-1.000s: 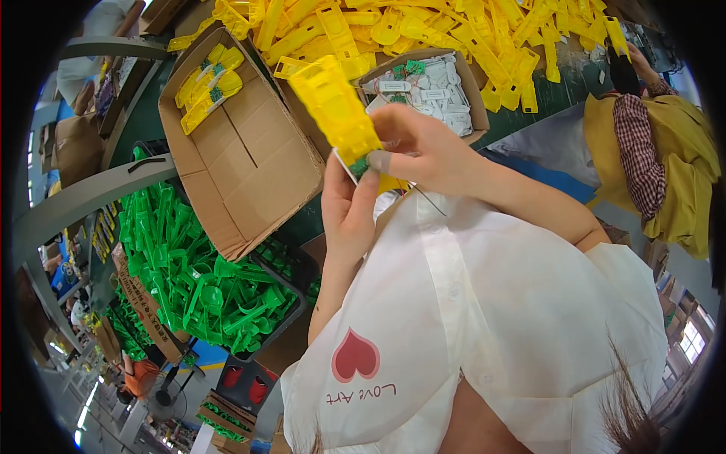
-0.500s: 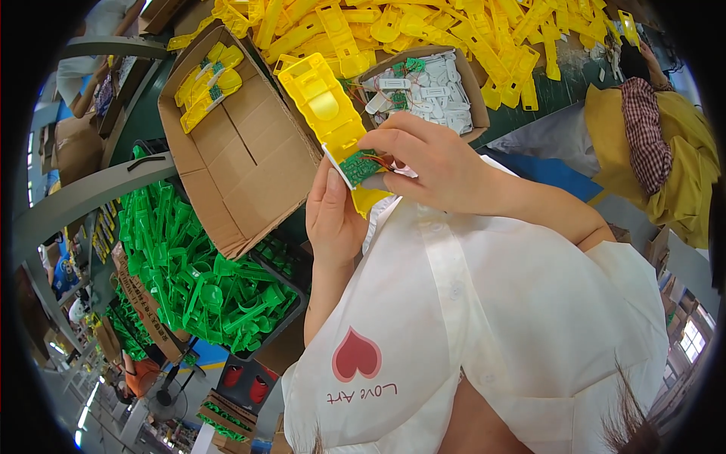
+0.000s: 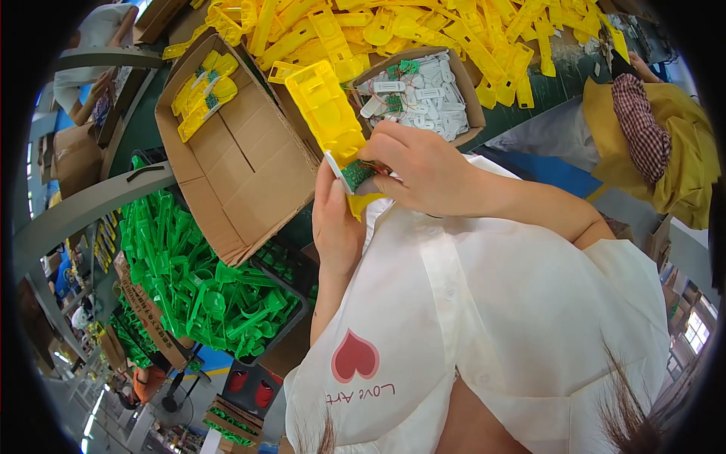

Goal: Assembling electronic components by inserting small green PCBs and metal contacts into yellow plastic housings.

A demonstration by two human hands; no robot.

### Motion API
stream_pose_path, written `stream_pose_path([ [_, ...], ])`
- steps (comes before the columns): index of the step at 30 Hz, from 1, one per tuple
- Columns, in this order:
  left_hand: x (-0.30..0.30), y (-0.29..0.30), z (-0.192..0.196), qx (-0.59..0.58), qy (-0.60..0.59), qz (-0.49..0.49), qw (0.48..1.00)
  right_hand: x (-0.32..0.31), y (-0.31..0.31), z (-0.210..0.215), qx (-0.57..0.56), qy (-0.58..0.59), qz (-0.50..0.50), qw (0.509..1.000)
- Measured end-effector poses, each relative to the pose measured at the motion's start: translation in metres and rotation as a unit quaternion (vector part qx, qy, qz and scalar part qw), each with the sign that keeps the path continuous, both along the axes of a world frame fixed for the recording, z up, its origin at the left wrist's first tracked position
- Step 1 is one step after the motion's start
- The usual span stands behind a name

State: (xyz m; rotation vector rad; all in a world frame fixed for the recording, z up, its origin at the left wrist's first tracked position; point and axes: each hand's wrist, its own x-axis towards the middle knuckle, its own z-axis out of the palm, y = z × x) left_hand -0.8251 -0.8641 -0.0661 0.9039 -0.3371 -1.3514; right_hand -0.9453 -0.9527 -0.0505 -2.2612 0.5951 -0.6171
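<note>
Between my hands a long yellow plastic housing [image 3: 324, 106] is held tilted, its hollow inner side showing. My left hand [image 3: 336, 223] supports its lower part from the left, fingers wrapped against it. A green circuit board [image 3: 354, 175] with a white plastic piece [image 3: 336, 168] along its left edge sits at the housing's lower half. My right hand [image 3: 420, 166] pinches at this board from the right, with thin reddish wires by the fingertips. Whether the board is seated in the housing cannot be made out.
A cardboard box [image 3: 219, 178] at left holds a few yellow housings with boards [image 3: 204, 91]. Behind my right hand, a smaller box holds white parts [image 3: 435, 98] and green boards. Yellow housings [image 3: 454, 34] pile along the back. Green plastic parts [image 3: 204, 280] fill a dark crate. Another person's checked sleeve [image 3: 641, 117] shows right.
The housing has turned slightly, and the board with its white piece is now seen more edge-on. My right fingers have shifted a little and curl closer over the board.
</note>
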Motion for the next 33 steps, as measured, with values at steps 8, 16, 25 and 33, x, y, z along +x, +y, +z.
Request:
stream_pose_path([
  [8,0.007,-0.001,0.008,-0.053,-0.341,-0.063,0.936,0.001,-0.001,0.003,0.136,-0.18,-0.063,0.972],
  [16,0.002,0.004,0.008,-0.051,-0.369,-0.062,0.926,0.003,-0.003,0.01,0.452,-0.106,0.015,0.885],
  [25,-0.002,0.005,0.0,-0.053,-0.348,-0.05,0.935,0.004,-0.002,0.015,0.431,-0.061,-0.011,0.9],
  [33,-0.009,-0.006,-0.01,-0.056,-0.279,0.011,0.959,0.013,-0.009,-0.009,0.437,-0.065,-0.032,0.896],
])
